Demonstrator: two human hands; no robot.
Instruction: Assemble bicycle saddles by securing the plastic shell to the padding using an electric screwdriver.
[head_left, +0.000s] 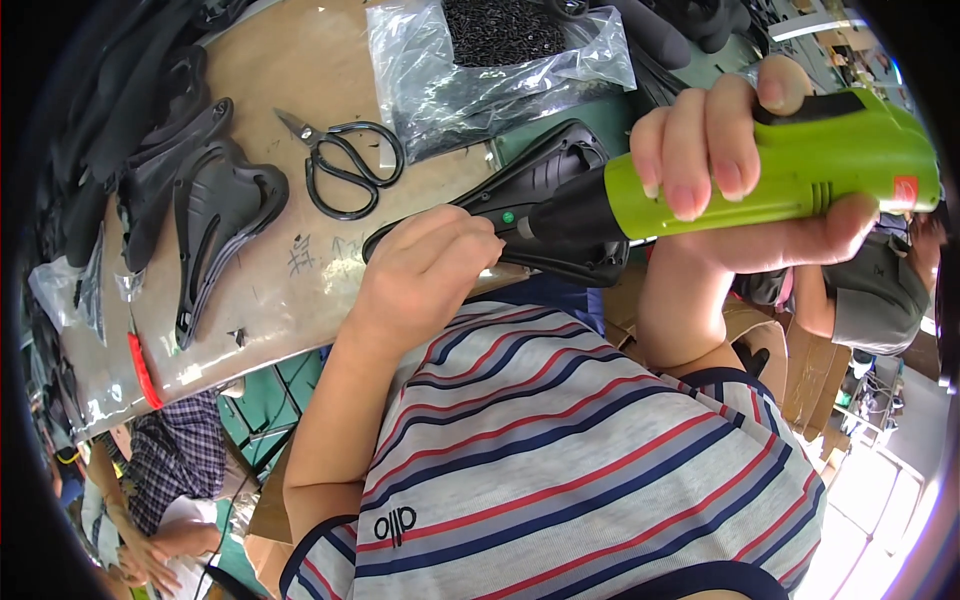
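A lime-green electric screwdriver point(720, 185) with a black nose lies sideways in my right hand point(715, 150), its fingers wrapped round the body. Its tip points left at a black plastic saddle-shaped shell point(545, 165) with a small green dot, close beside my left fingers. My left hand point(425, 270) is closed over the shell's narrow end, by the table's near edge. Whether a small screw is also between its fingertips is hidden. Black-handled scissors point(345, 165) lie spread on the table, left of the shell.
An opened clear bag point(410, 90) of small black screws point(505, 35) sits at the back. Black saddle-shaped parts point(220, 215) are heaped on the left of the table point(270, 290), near a red-handled tool point(143, 370). Other people work at lower left and far right.
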